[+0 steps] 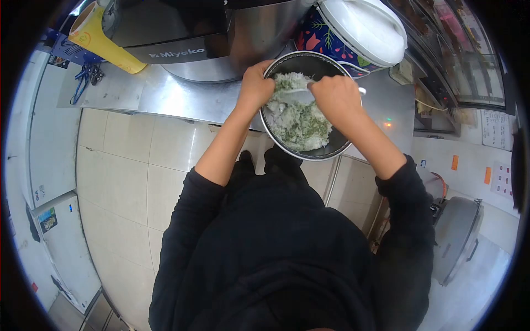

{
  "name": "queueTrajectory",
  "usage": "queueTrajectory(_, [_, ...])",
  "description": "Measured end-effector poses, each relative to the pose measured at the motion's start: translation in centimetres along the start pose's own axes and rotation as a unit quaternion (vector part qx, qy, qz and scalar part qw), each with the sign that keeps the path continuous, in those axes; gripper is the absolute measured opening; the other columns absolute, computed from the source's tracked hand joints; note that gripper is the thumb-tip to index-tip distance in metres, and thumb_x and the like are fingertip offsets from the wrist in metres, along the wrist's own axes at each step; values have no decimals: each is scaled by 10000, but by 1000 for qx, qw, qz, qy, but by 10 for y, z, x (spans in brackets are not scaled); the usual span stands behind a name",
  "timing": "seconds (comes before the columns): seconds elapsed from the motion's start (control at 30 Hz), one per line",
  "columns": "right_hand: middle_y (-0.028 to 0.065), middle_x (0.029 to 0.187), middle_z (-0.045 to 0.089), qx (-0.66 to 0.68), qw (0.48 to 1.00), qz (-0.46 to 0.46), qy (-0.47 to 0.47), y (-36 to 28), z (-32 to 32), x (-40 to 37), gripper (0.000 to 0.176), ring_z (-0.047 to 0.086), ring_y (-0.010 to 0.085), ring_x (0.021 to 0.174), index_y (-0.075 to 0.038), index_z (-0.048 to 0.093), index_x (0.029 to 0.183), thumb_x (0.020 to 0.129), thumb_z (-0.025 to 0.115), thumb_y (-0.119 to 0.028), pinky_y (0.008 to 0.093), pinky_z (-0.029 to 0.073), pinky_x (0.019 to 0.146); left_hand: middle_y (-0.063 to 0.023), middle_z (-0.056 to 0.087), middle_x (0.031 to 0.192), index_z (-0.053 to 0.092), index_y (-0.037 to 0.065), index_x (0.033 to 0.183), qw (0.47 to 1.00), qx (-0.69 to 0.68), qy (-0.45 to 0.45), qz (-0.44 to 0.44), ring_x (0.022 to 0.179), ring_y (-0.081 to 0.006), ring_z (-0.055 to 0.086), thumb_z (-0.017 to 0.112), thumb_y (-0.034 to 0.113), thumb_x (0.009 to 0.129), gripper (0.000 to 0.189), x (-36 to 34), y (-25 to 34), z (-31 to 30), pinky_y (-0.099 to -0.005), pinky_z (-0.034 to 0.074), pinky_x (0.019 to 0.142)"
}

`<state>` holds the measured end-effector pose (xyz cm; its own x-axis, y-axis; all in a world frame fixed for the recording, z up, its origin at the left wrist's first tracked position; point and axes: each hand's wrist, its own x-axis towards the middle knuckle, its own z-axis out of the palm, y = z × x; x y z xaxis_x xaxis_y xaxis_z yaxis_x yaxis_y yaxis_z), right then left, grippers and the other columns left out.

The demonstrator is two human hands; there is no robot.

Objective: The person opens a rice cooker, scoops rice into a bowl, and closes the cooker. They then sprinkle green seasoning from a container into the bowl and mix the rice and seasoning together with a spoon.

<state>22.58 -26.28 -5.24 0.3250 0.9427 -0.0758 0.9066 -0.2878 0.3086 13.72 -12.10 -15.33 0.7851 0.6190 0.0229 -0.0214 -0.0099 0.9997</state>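
Your left hand [255,84] is clenched over the near-left rim of the pot [309,155], fingers hooked inside the edge. Your right hand [338,99] hangs over the pot's right half, closed around a white paddle [294,91] whose blade lies across the rice [302,122] inside. The pot sits at the edge of the steel counter [182,96]. Behind the pot stands a white lid [361,27], and to the pot's left a steel appliance [182,38].
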Motion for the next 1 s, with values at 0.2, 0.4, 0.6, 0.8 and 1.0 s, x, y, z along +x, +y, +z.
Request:
queueTrajectory(0.2, [87,648,599,-12,997,-70,27,-41,40,-16,148,623,226,571,-39,621,838,735,541,-108,342,486,504,-171,669,875,633,-25,1009,1000,8,2,-9,823,-215,639,430,-55,619,440,-3,-1,0,-280,455,792])
queueTrajectory(0.4, [76,662,601,24,997,-51,-54,-1,-22,-61,179,629,220,598,-101,632,872,710,556,-90,348,478,523,-178,667,889,627,-30,1021,1000,-11,11,-14,852,-218,638,430,-64,626,443,4,-5,0,-285,453,805])
queueTrajectory(0.6, [69,638,609,43,998,-45,-30,-32,27,-45,174,632,236,594,-141,651,873,735,550,-106,352,479,521,-189,664,906,630,-19,1028,1000,19,-13,-14,882,-246,641,448,-48,635,434,7,-3,-1,-299,454,818])
queueTrajectory(0.8, [85,641,636,-7,999,14,34,2,-28,-1,93,648,237,601,-117,661,740,728,569,-127,346,488,510,-190,660,916,635,22,1041,999,53,-1,8,902,-279,637,448,-34,641,446,10,-12,2,-314,455,826])
queueTrajectory(1.0, [50,635,602,-81,991,-93,42,-48,35,-24,61,630,187,617,-90,635,699,709,579,-111,320,470,482,-185,651,944,641,60,1043,998,70,9,1,924,-309,623,470,-1,649,434,10,-18,2,-342,452,838])
